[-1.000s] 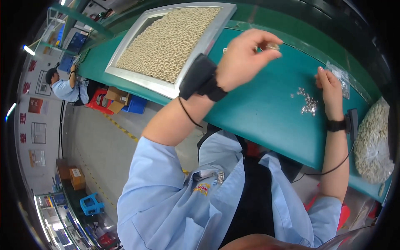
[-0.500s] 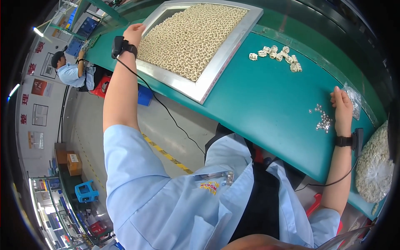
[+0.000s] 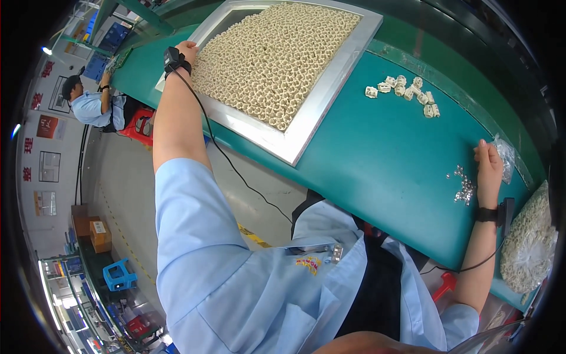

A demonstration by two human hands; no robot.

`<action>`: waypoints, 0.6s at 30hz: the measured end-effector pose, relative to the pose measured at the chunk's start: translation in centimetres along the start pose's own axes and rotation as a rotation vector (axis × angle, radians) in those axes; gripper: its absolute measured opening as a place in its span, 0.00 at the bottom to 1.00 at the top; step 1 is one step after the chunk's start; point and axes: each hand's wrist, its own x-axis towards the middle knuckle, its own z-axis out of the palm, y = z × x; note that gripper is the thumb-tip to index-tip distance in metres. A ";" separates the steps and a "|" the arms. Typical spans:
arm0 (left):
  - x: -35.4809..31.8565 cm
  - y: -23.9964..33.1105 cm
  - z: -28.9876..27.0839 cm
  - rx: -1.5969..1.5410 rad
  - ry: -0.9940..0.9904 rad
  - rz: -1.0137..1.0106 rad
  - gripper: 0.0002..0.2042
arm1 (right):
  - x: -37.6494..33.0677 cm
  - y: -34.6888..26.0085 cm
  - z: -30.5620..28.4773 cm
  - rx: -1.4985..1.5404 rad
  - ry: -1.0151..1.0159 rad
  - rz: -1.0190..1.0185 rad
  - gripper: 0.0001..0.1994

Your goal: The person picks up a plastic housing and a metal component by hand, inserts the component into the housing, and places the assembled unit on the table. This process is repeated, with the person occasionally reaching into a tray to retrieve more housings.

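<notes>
At the left side of a silver metal frame [image 3: 303, 138], my left hand [image 3: 187, 52] reaches over the rim beside the packed cream-coloured ring-shaped parts [image 3: 265, 65]. Its fingers look pinched together, and whatever they hold is hidden. On the right, my right hand [image 3: 488, 160] hovers at or rests on the green table with curled fingers; I cannot make out anything inside them. Close by lie several small shiny metal pieces [image 3: 464, 190]. A clear plastic bag [image 3: 505, 158] lies just beyond that hand.
Several loose cream-coloured parts [image 3: 408, 91] sit on the green table [image 3: 365, 165] right of the frame. A large clear bag of pale parts [image 3: 529, 251] stands by my right forearm. Cables run from both wristbands. A co-worker [image 3: 91, 103] sits far left.
The view has shifted, so the table appears lower. My left hand has moved slightly outward along the frame's left side. My right hand stays beside the metal pieces.
</notes>
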 end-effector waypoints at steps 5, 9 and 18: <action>0.7 -1.1 0.7 0.028 -0.087 0.017 0.15 | 0.1 0.4 -0.1 -0.001 0.009 -0.011 0.16; 0.2 -1.3 1.0 0.037 -0.036 -0.001 0.15 | 0.6 0.8 -0.2 0.016 -0.002 -0.016 0.16; -4.3 7.4 -2.4 -0.313 0.251 0.085 0.16 | 0.3 0.2 0.3 0.009 0.030 0.005 0.15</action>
